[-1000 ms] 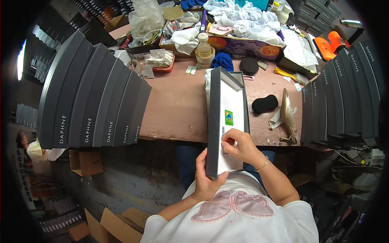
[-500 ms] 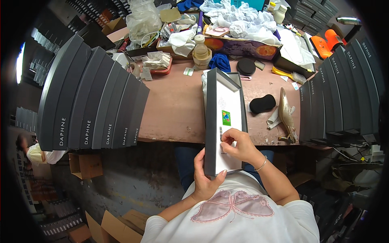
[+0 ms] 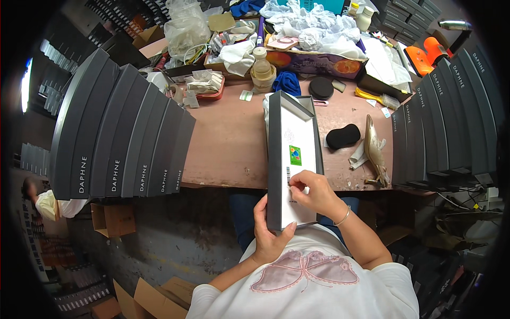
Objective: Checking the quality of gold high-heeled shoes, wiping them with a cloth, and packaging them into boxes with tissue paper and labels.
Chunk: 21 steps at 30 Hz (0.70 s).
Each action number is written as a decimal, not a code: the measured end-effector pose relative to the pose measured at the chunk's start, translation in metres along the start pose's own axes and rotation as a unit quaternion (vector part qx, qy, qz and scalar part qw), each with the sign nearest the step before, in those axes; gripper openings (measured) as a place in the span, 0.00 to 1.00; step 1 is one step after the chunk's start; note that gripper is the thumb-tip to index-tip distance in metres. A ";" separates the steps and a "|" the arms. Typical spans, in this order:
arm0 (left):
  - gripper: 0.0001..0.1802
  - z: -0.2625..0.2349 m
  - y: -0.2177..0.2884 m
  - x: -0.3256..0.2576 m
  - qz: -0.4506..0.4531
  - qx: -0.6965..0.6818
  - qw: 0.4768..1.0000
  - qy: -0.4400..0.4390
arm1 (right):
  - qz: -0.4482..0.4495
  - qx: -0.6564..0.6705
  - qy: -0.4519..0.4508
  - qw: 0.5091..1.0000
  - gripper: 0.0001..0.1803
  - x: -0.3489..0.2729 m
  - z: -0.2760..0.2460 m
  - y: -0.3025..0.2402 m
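Observation:
A long dark grey shoebox (image 3: 274, 159) with a white inside leans over the table's front edge toward me. Whether this piece is its lid or its base I cannot tell. My left hand (image 3: 271, 240) grips its near left corner, thumb over the near rim. Over the white inside, my right hand (image 3: 317, 195) has thumb and forefinger pinched together beside a barcode; anything between them is hidden. A green sticker (image 3: 295, 155) lies farther up the white surface. To the right are a black oval pad (image 3: 343, 136) and a gold high-heeled shoe (image 3: 375, 151) on its side.
Grey shoeboxes stand stacked at left (image 3: 114, 138) and right (image 3: 451, 117). At the back are a carton of crumpled white paper (image 3: 319, 61), a bottle in a cup (image 3: 262, 69), a blue cloth (image 3: 287, 83), a round black tin (image 3: 321, 87) and a yellow-handled brush (image 3: 374, 97).
My view has shifted very slightly. Both hands keep nearly the same place on the shoebox, the right still pinched beside the barcode.

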State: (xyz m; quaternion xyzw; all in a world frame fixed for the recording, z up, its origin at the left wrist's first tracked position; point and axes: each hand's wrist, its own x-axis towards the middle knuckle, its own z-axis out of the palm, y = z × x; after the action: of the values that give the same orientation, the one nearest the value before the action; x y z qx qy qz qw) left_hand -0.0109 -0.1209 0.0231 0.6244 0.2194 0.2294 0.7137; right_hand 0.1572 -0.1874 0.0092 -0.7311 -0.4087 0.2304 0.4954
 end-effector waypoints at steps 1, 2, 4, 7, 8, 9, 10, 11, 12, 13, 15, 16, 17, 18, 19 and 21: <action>0.44 0.001 0.000 0.000 -0.003 -0.004 1.000 0.002 | -0.012 -0.008 0.006 1.000 0.06 -0.001 -0.001 -0.003; 0.44 0.001 0.000 0.000 -0.001 -0.002 1.000 0.001 | -0.031 -0.051 0.001 0.998 0.06 -0.002 -0.002 -0.007; 0.45 0.003 0.000 0.000 0.003 0.001 1.000 0.000 | -0.070 -0.136 -0.011 0.988 0.06 -0.002 -0.004 -0.016; 0.46 0.004 0.000 -0.001 0.005 0.011 1.000 -0.009 | -0.113 -0.254 -0.006 0.960 0.04 -0.002 0.002 -0.020; 0.46 0.004 0.000 -0.001 0.005 0.009 1.000 -0.011 | -0.119 -0.297 -0.013 0.947 0.05 -0.002 0.003 -0.022; 0.46 0.005 -0.001 -0.002 0.005 0.007 1.000 -0.012 | -0.116 -0.317 -0.018 0.941 0.05 -0.001 0.003 -0.024; 0.46 0.005 -0.001 -0.002 0.005 0.004 1.000 -0.013 | -0.112 -0.337 -0.023 0.935 0.05 0.001 0.004 -0.026; 0.46 0.005 -0.001 -0.002 0.005 0.005 1.000 -0.014 | -0.107 -0.357 -0.029 0.928 0.06 0.002 0.004 -0.028; 0.46 0.005 -0.001 -0.002 0.005 0.005 1.000 -0.015 | -0.109 -0.354 -0.032 0.928 0.05 0.004 0.003 -0.029; 0.46 0.005 -0.001 -0.002 0.006 0.005 1.000 -0.016 | -0.111 -0.351 -0.035 0.929 0.05 0.006 0.002 -0.031; 0.46 0.005 0.000 -0.002 0.008 0.012 1.000 -0.017 | -0.111 -0.330 -0.037 0.937 0.05 0.009 0.001 -0.031; 0.46 0.004 0.000 -0.002 0.009 0.015 1.000 -0.017 | -0.111 -0.313 -0.036 0.943 0.05 0.010 0.001 -0.030; 0.46 0.004 0.000 -0.002 0.005 0.006 1.000 -0.016 | -0.111 -0.295 -0.035 0.948 0.05 0.011 0.000 -0.029; 0.46 0.005 0.000 -0.002 0.001 -0.003 1.000 -0.014 | -0.105 -0.270 -0.035 0.957 0.05 0.010 0.000 -0.027; 0.46 0.005 0.000 -0.002 -0.003 -0.012 1.000 -0.012 | -0.099 -0.244 -0.035 0.964 0.05 0.009 -0.001 -0.024; 0.47 0.004 0.001 -0.001 -0.008 -0.009 1.000 -0.014 | -0.071 -0.170 -0.042 0.982 0.05 0.008 -0.004 -0.016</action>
State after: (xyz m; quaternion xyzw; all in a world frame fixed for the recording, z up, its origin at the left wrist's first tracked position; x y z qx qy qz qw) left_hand -0.0093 -0.1248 0.0245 0.6195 0.2118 0.2170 0.7241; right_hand 0.1586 -0.1799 0.0260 -0.7635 -0.5129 0.1523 0.3617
